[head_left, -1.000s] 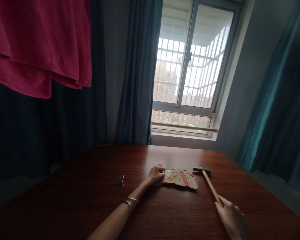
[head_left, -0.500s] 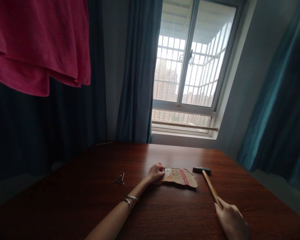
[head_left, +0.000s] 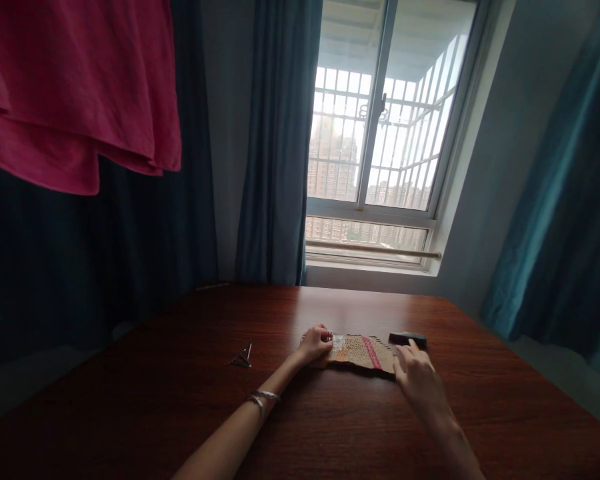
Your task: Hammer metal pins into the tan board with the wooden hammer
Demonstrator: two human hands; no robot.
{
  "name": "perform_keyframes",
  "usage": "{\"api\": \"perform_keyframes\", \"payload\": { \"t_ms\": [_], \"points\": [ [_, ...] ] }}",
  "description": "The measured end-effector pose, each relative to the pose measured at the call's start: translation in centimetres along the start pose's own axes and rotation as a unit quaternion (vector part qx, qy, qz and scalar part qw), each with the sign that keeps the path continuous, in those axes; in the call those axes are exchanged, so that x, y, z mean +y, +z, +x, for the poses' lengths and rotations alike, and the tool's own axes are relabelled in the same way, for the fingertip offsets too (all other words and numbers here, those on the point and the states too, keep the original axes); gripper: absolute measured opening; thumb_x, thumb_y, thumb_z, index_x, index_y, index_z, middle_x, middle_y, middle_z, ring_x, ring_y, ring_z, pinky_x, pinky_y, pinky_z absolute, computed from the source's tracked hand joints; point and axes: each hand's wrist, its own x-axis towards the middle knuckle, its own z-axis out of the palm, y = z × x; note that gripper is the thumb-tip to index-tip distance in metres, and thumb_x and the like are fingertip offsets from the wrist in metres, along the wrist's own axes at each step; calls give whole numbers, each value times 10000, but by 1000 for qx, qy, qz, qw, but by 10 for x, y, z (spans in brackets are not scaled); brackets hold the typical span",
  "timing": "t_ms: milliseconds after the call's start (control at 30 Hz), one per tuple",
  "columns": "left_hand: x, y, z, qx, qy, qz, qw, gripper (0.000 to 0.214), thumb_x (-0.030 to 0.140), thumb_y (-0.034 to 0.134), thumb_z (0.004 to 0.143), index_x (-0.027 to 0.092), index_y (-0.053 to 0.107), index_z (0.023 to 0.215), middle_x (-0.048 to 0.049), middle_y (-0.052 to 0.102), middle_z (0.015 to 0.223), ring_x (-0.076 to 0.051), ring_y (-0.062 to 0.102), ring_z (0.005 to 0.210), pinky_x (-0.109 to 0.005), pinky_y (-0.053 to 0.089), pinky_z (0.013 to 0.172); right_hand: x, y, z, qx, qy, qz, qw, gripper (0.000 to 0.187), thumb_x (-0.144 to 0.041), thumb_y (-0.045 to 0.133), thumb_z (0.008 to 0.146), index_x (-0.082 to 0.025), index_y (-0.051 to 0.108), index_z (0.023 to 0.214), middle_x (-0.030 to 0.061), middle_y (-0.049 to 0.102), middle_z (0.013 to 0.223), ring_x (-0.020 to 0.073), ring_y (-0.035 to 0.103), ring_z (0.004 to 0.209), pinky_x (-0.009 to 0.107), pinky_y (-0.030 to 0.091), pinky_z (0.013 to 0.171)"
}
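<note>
My left hand [head_left: 316,344] is closed at the left end of a flat, worn piece of cardboard [head_left: 357,352] dotted with holes and crossed by a red-pink stripe. Something small and shiny shows by its fingertips, too small to name. My right hand [head_left: 420,375] is at the cardboard's right end, fingers apart, some at its edge; whether they grip it is unclear. Just beyond those fingers lies the dark head of a hammer [head_left: 408,339]; its wooden handle is hidden behind my right hand and forearm.
Several thin metal nails [head_left: 241,355] lie loosely on the brown wooden table [head_left: 290,427], left of my left hand. A small stick-like item [head_left: 213,287] rests at the back left edge. Pink cloth [head_left: 80,93] hangs at upper left; a window and blue curtains stand behind.
My right hand has let go of the hammer's handle and moved forward and left to the cardboard's right end. My left hand stays at the cardboard's left end.
</note>
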Motion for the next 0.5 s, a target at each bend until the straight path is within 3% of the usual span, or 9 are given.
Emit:
{"api": "perform_keyframes", "payload": {
  "t_ms": [200,333,500],
  "points": [
    [-10,4,3,0,31,3,1000,192,265,558,666,155,690,752,-24,572,815,-120,515,691,-210,394,637,-49,52,51,-31,-92,141,985,264,-182,435,809,-182,645,969,93,630,1033,190,567,965,270,419,825],
    [-11,5,3,5,37,4,999,150,257,576,654,138,666,669,-22,561,777,-117,507,673,-214,398,645,-57,84,62,-36,-100,156,982,254,-156,451,786,-183,667,916,95,621,1085,189,553,1019,262,415,843],
    [-10,4,2,5,27,-4,1000,144,251,589,649,140,666,697,-22,564,808,-121,512,699,-216,409,649,-57,103,58,-42,-95,168,980,246,-140,434,781,-184,669,840,93,648,1011,181,574,963,250,405,849]
  ]
}}
